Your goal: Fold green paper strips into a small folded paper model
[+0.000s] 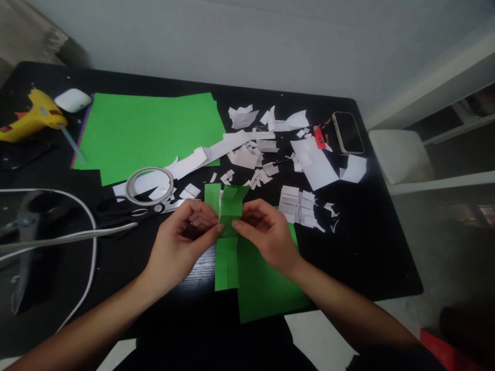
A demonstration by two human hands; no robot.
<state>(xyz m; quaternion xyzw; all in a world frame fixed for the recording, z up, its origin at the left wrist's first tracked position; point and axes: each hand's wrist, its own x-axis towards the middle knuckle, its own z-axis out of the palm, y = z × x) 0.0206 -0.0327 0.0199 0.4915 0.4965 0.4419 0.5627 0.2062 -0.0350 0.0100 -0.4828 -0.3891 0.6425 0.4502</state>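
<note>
1. Head view: the left hand (183,229) and right hand (268,234) each pinch the folded green paper (228,226) between thumb and fingers, over the near part of the tabletop (367,247).
2. It should handle as light, fairly stiff along its creases, yet easily torn; the folded edges seem the best hold.
3. Counted: one glue gun (36,116), one tape roll (127,188), one phone (350,133); white scraps (245,156) too many to count.
</note>
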